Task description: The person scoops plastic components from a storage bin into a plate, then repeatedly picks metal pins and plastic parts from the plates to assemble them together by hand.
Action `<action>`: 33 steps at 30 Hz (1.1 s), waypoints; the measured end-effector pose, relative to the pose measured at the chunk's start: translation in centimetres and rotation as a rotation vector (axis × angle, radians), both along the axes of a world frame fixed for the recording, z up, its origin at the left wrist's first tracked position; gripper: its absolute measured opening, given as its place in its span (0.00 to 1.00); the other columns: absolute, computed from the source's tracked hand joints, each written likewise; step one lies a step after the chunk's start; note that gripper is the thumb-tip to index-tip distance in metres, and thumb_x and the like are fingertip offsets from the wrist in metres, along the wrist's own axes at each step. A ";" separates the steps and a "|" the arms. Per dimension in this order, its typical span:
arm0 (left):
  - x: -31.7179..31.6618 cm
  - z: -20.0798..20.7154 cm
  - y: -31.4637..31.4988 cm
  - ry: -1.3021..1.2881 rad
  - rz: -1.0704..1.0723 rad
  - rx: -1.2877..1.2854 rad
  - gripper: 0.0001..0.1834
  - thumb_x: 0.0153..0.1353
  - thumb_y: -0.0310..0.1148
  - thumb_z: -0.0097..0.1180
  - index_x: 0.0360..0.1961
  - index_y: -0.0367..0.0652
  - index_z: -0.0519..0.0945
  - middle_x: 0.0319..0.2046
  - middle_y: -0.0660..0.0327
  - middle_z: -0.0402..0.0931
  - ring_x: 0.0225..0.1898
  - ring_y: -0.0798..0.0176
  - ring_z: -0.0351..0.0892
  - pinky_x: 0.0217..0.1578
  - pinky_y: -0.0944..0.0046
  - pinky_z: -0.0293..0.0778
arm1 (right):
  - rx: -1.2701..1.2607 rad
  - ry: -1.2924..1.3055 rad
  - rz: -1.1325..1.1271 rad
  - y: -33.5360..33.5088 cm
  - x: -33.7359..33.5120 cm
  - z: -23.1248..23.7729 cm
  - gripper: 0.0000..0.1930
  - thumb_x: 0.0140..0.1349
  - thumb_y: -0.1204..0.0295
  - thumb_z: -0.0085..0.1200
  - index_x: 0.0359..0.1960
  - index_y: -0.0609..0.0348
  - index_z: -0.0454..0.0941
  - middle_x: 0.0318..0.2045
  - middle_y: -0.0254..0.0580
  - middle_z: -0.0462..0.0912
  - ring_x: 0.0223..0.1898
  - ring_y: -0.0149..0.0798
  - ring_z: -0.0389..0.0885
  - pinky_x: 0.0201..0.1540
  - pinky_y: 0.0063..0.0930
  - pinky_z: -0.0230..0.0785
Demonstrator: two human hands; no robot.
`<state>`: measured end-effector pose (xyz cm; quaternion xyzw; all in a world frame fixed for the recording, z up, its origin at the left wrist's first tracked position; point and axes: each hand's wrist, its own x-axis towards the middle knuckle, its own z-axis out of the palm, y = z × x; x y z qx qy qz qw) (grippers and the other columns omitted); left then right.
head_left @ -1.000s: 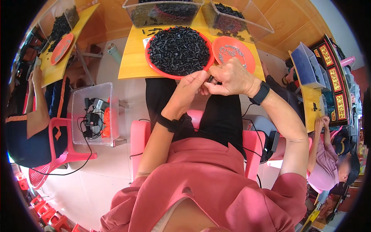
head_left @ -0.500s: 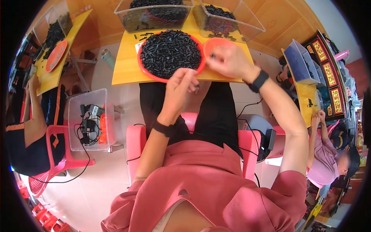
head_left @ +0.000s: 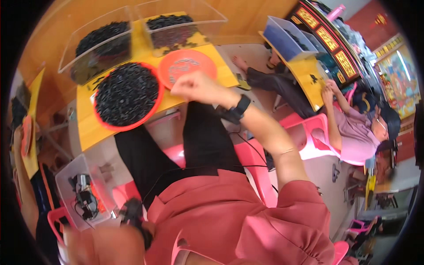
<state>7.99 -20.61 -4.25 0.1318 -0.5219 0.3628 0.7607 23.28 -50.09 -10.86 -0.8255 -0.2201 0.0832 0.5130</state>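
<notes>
My right hand (head_left: pixel 201 89) is over the near edge of a shallow orange plate (head_left: pixel 208 66), its fingers curled in. Whatever it may hold is hidden. Small silvery metal pieces (head_left: pixel 187 62) lie scattered in that plate. Beside it on the left stands a round red tray (head_left: pixel 160 99) heaped with small black plastic parts (head_left: pixel 128 95). At the lower left, close to my body, my left hand (head_left: pixel 104 245) is smeared by motion, so its fingers cannot be made out.
Two clear bins (head_left: pixel 95 33) (head_left: pixel 212 15) of black parts stand at the back of the yellow table (head_left: pixel 88 128). A clear box (head_left: pixel 66 185) with cables and adapters is at lower left. A black cord (head_left: pixel 198 168) crosses my lap. Other people work at both sides.
The view has turned, so the table now appears further left and tilted. My left hand has come away from the red tray's front edge, down toward my body. My right hand remains by the orange plate.
</notes>
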 end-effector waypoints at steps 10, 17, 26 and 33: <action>-3.8 2.3 -3.9 0.201 1.079 0.183 0.22 0.67 0.45 0.44 0.56 0.42 0.68 0.36 0.62 0.72 0.34 0.65 0.69 0.34 0.67 0.66 | -0.135 0.225 0.295 -0.6 -3.5 -5.8 0.13 0.56 0.63 0.57 0.32 0.61 0.80 0.19 0.37 0.80 0.23 0.28 0.78 0.28 0.23 0.69; -1.9 2.7 -5.0 0.111 1.145 0.145 0.21 0.67 0.44 0.45 0.55 0.42 0.69 0.37 0.61 0.72 0.36 0.64 0.69 0.36 0.65 0.67 | -0.031 0.392 0.360 -0.4 -3.6 -11.0 0.14 0.56 0.62 0.58 0.34 0.61 0.80 0.24 0.37 0.82 0.27 0.27 0.79 0.30 0.22 0.70; 0.5 3.2 -6.8 0.018 1.186 0.043 0.20 0.66 0.43 0.46 0.53 0.42 0.70 0.39 0.60 0.73 0.39 0.64 0.70 0.38 0.62 0.67 | 0.052 0.530 0.266 -0.9 -2.8 -11.0 0.13 0.58 0.63 0.57 0.36 0.61 0.80 0.23 0.33 0.80 0.24 0.24 0.75 0.25 0.20 0.66; -0.7 4.4 -6.2 -0.080 1.303 0.144 0.19 0.66 0.42 0.47 0.52 0.41 0.71 0.40 0.59 0.73 0.40 0.64 0.71 0.40 0.60 0.67 | 0.190 0.676 0.165 -2.3 -2.3 -11.1 0.12 0.61 0.64 0.54 0.36 0.62 0.79 0.20 0.30 0.76 0.19 0.21 0.68 0.21 0.17 0.61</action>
